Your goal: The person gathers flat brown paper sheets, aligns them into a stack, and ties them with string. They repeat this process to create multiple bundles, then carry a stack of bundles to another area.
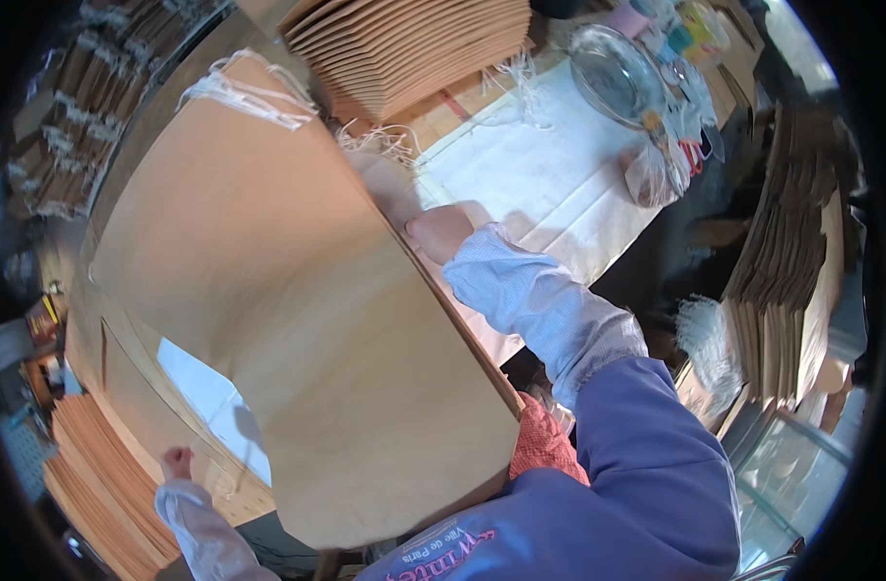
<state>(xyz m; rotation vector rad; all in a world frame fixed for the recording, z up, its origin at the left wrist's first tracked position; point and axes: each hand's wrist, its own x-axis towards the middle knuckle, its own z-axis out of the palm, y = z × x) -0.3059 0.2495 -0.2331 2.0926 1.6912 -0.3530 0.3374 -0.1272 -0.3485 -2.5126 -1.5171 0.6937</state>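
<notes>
A large flat brown paper bag (298, 300) with white string handles (249, 95) fills the middle of the view, lifted and tilted over the table. My right hand (441, 230) grips its right edge; most of the fingers are hidden behind the paper. My left hand (178, 462) shows only as a small closed fist at the lower left, beside the bag's lower edge; its grip is hidden. Both forearms wear pale mesh sleeve covers.
A fanned stack of brown bags (414, 48) lies at the top, on a white-covered table (549, 184). A glass bowl (612, 73) and small items sit at the upper right. More bag stacks stand at right (792, 252), lower left (94, 484) and upper left (85, 107).
</notes>
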